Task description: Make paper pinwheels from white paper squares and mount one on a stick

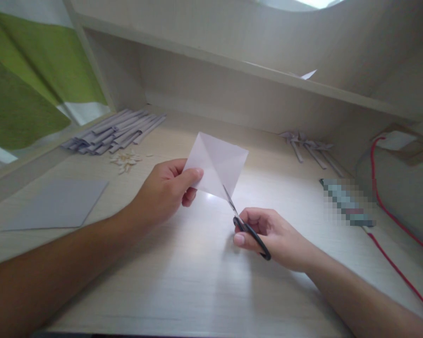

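My left hand (169, 188) pinches the left corner of a white square of paper (222, 162), thumb on top and fingers beneath. A diagonal crease runs across the sheet. Black-handled scissors (247, 227) are held in my right hand (273, 237), the fingers and thumb at the handle loops. Their blades point up and away from me and meet the paper's near corner, in line with the crease. Both the sheet and the scissors are held above the table.
A pile of rolled paper tubes (116, 131) lies at the back left, with small pale pieces (125, 160) before it. Flat paper (59, 204) rests at left. Paper pinwheels on sticks (310, 145) lie back right, near a blurred phone-like device (347, 203) with a red cable (402, 277).
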Demonstrator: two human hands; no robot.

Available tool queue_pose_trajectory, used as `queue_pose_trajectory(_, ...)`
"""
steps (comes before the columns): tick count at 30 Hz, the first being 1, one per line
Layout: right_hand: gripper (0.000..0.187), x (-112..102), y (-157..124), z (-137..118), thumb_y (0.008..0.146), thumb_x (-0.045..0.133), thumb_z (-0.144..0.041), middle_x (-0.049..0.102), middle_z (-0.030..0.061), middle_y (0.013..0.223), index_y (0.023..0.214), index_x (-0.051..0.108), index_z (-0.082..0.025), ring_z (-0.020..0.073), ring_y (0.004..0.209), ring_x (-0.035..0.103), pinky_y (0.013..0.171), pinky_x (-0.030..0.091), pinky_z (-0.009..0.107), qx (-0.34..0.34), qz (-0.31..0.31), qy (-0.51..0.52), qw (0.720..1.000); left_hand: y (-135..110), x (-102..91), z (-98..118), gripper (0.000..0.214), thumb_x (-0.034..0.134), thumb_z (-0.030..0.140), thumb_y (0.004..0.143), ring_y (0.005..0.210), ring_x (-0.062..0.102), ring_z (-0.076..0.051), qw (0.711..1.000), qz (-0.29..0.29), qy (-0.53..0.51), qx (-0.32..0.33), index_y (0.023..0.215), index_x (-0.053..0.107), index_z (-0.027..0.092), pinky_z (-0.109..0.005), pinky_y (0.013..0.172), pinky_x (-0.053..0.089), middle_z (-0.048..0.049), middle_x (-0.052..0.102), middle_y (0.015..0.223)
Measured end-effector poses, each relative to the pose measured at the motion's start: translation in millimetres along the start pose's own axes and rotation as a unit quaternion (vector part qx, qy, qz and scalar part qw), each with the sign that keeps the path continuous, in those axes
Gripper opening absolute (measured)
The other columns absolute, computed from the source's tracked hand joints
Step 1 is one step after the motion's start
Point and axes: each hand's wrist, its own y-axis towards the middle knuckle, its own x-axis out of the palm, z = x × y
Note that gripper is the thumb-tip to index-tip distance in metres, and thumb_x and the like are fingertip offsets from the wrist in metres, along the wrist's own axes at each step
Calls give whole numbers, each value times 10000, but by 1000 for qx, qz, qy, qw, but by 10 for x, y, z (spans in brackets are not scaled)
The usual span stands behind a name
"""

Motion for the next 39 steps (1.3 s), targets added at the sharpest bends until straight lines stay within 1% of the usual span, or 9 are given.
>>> queue_pose_trajectory(4, 434, 3, -12, -7, 712, 925, -455, 544, -37, 700, 826, 635, -154, 91, 619, 435, 549, 280, 231, -3, 1, 1, 1000, -5, -6, 7, 267, 633, 312, 867, 484, 461, -110, 1000, 1, 3, -6, 644, 566, 183, -250, 464, 364, 17, 521, 559)
queue_pose_trajectory(10, 425, 4, -11, -17, 719, 922, -445, 509, -60, 616, 773, 605, -167, 78, 551, 393, 501, 258, 227, -10, 6, 6, 1000, 1, -4, 10, 267, 628, 303, 874, 488, 469, -114, 1000, 0, 8, -3, 644, 563, 183, -249, 467, 370, 20, 511, 548)
queue_pose_trajectory(24, 445, -4, -2, 21, 726, 911, -482, 505, -55, 625, 743, 592, -172, 81, 560, 390, 507, 253, 240, -7, 27, 5, 1000, -9, 11, 50, 259, 653, 327, 841, 479, 473, -117, 1000, 14, 10, -13, 641, 571, 184, -244, 451, 361, 12, 522, 547)
queue_pose_trajectory(30, 445, 12, -2, 8, 714, 921, -458, 490, -65, 594, 715, 579, -174, 71, 539, 373, 492, 230, 239, -10, 34, 4, 999, 1, 8, 41, 271, 647, 329, 843, 478, 473, -116, 1000, 18, 22, -13, 631, 556, 187, -241, 449, 361, 14, 515, 544)
queue_pose_trajectory(35, 442, 18, 5, 8, 738, 902, -464, 506, -63, 554, 686, 566, -183, 72, 499, 379, 470, 210, 251, -4, 39, -12, 999, 2, 19, 54, 261, 643, 323, 834, 473, 470, -117, 999, 24, 17, -24, 632, 547, 190, -243, 444, 356, 15, 514, 551)
queue_pose_trajectory(39, 451, 8, 20, 25, 754, 888, -480, 514, -56, 554, 661, 562, -184, 74, 493, 386, 473, 215, 258, -14, 40, -21, 999, -2, 13, 43, 270, 648, 329, 836, 469, 463, -115, 999, 23, 20, -19, 627, 545, 192, -243, 444, 348, 18, 505, 546)
